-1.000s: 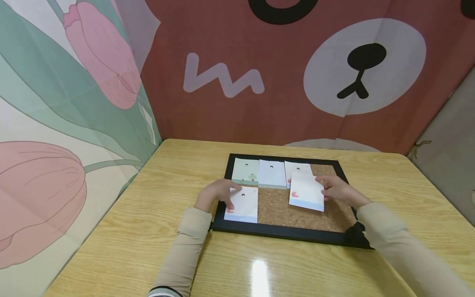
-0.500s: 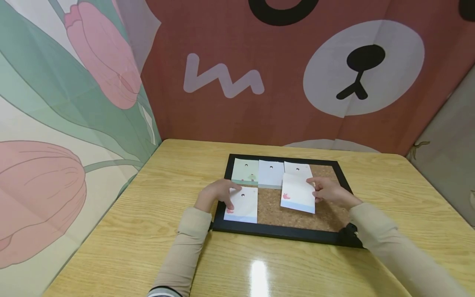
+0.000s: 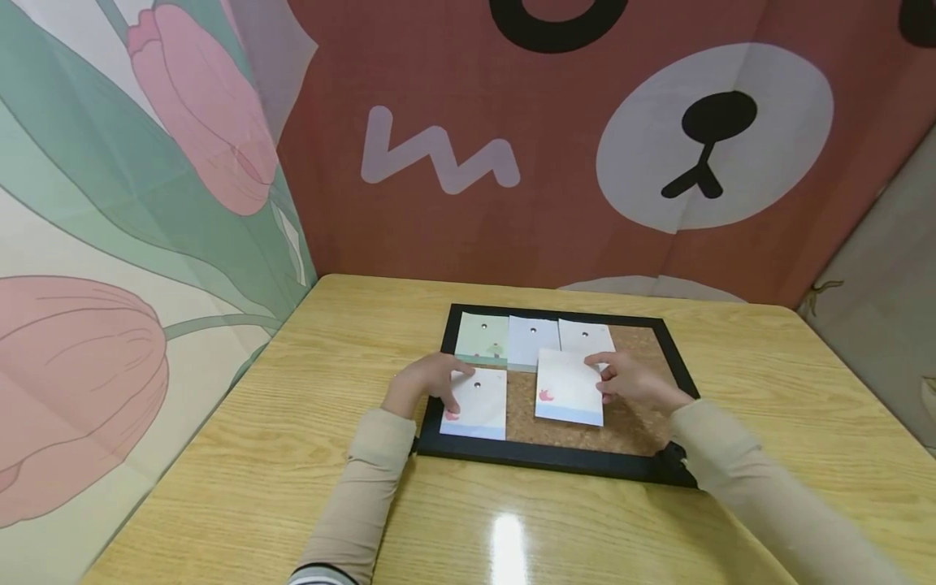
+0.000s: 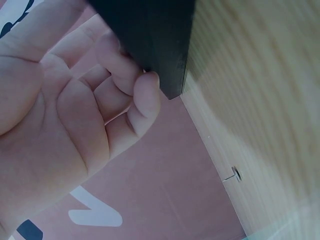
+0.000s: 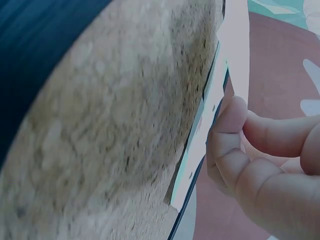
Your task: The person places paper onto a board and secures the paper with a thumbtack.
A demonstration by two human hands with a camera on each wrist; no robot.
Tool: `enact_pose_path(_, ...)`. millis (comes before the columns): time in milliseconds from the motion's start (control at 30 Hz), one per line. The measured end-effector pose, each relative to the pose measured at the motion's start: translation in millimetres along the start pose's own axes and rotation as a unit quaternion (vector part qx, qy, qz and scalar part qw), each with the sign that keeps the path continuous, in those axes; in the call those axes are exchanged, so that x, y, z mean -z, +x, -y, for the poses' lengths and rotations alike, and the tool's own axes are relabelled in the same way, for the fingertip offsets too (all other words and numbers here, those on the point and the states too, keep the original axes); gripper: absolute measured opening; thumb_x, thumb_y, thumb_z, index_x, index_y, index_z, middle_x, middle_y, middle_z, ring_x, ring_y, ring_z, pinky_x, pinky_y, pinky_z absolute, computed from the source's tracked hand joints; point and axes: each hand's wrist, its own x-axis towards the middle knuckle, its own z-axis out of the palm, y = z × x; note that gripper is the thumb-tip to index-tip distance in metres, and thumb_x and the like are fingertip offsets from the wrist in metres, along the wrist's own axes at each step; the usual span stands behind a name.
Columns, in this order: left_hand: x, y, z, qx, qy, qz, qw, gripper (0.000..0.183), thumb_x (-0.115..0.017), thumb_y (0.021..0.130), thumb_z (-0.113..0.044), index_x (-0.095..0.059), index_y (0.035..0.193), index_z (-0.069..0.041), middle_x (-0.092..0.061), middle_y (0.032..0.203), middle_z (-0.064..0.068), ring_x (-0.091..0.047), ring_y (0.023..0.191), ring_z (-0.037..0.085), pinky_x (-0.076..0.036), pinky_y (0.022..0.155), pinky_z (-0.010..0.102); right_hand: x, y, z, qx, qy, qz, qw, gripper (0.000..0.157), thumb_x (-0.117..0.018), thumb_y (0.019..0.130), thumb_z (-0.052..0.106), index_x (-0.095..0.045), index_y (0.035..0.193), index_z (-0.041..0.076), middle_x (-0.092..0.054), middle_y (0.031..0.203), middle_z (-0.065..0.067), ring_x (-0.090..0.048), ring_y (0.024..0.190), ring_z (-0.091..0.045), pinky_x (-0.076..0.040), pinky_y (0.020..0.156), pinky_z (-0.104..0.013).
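Observation:
A black-framed corkboard [image 3: 629, 439] lies on the table with several paper notes on it. My right hand [image 3: 636, 382] pinches the right edge of a white note [image 3: 570, 386] with a pink print and blue lower band, held above the cork. In the right wrist view, the thumb and fingers of my right hand [image 5: 265, 160] meet on that paper. My left hand [image 3: 431, 382] stays at the board's left edge, thumb and forefinger on a pinned white note [image 3: 483, 410]. The left wrist view shows its other fingers [image 4: 145, 100] curled against the black frame [image 4: 165, 45].
Along the board's top row are a green note [image 3: 478, 333], a pale blue note [image 3: 532, 337] and a white note [image 3: 595, 337], each with a pin. A loose pushpin [image 4: 235, 174] is on the table [image 3: 292, 390]. Printed cloth [image 3: 475, 236] hangs behind.
My right hand has carried the white note to the left over the cork, from beside the third top note toward the board's middle. My left hand has stayed in place.

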Motion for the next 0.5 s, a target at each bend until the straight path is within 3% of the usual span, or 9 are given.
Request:
enact_pose_path(267, -0.3, 0.3, 0.3, -0.003, 0.003, 0.001, 1.0, 0.066, -0.081, 0.062, -0.011, -0.057, 0.123, -0.022, -0.043, 0.133, 0.007, -0.036, 0.122, 0.024, -0.034, 0.095, 0.04, -13.7, 2.1, 10.9, -0.007, 0.035, 0.02, 0.999, 0.044, -0.048, 0.088, -0.008, -0.036, 0.13, -0.008, -0.045, 0.079, -0.013, -0.048, 0.061, -0.018, -0.046, 0.059, -0.032)
enact_pose_path(500, -0.5, -0.5, 0.3, 0.008, -0.012, -0.001, 0.9999, 0.066, -0.081, 0.062, -0.012, -0.057, 0.123, -0.023, -0.043, 0.133, 0.007, -0.036, 0.122, 0.024, -0.034, 0.095, 0.04, -23.8, 3.5, 13.8, 0.028, 0.046, 0.04, 0.998, 0.044, -0.047, 0.087, -0.01, -0.035, 0.13, -0.011, -0.043, 0.071, -0.009, -0.046, 0.058, -0.017, -0.044, 0.057, -0.031)
